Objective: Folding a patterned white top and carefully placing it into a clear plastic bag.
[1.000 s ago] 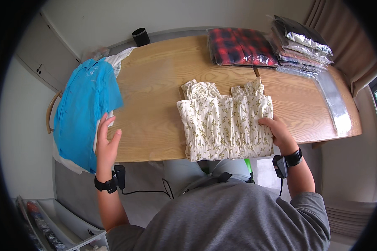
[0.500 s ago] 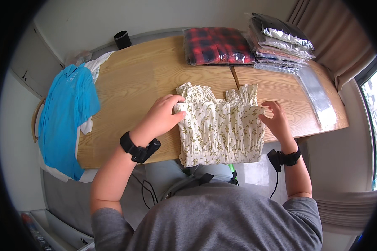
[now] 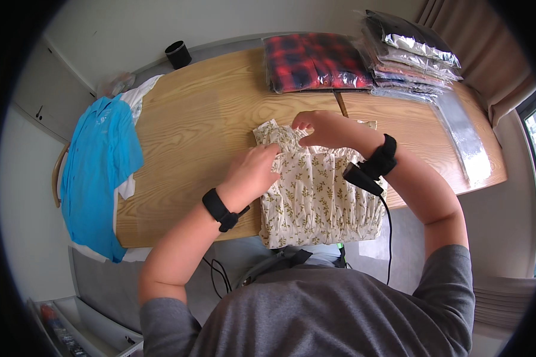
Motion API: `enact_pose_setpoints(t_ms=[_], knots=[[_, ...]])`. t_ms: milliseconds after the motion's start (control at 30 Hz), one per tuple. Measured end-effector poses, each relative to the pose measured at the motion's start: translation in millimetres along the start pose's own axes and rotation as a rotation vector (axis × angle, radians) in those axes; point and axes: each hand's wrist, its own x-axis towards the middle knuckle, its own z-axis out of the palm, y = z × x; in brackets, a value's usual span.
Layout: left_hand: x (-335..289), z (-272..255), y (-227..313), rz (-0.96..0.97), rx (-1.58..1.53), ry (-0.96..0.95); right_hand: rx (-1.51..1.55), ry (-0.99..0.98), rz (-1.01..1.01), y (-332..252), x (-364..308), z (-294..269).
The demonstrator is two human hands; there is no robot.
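A folded cream garment with a green leaf print lies at the table's near edge, its lower part reaching the edge. Gathered, ruffled cloth shows along its far side. On its upper left corner rests my left hand, thumb and forefinger apart against the cloth. My right hand reaches across over the far side, fingers curved and apart from the thumb, just by the left ruffle. The right forearm and its black wrist strap hide part of the garment's right side.
A blue shirt drapes over white cloth at the table's left end. A bagged red-and-black plaid garment lies at the back, beside a stack of bagged clothes. Flat clear plastic bags lie at right. A black bin stands beyond the table.
My right hand has left the garment's right corner and moved left across its far side. My left hand has shifted a little right and down onto the cloth.
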Motion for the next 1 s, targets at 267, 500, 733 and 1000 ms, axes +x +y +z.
enact_pose_setpoints(t_ms=[267,500,733,1000], knots=[[-22.0,15.0,19.9,0.262,0.295,0.177,-0.105,-0.148,-0.218,6.2,71.6,32.4],[-24.3,12.4,17.4,0.28,0.304,0.186,-0.206,-0.199,-0.108,-17.8,59.3,22.2],[-21.5,16.8,16.1,0.293,0.311,0.249,-0.188,-0.018,-0.309,-25.9,13.6,9.1],[-24.4,16.9,14.9,0.293,0.306,0.243,-0.163,-0.044,-0.278,-30.3,1.7,15.8]])
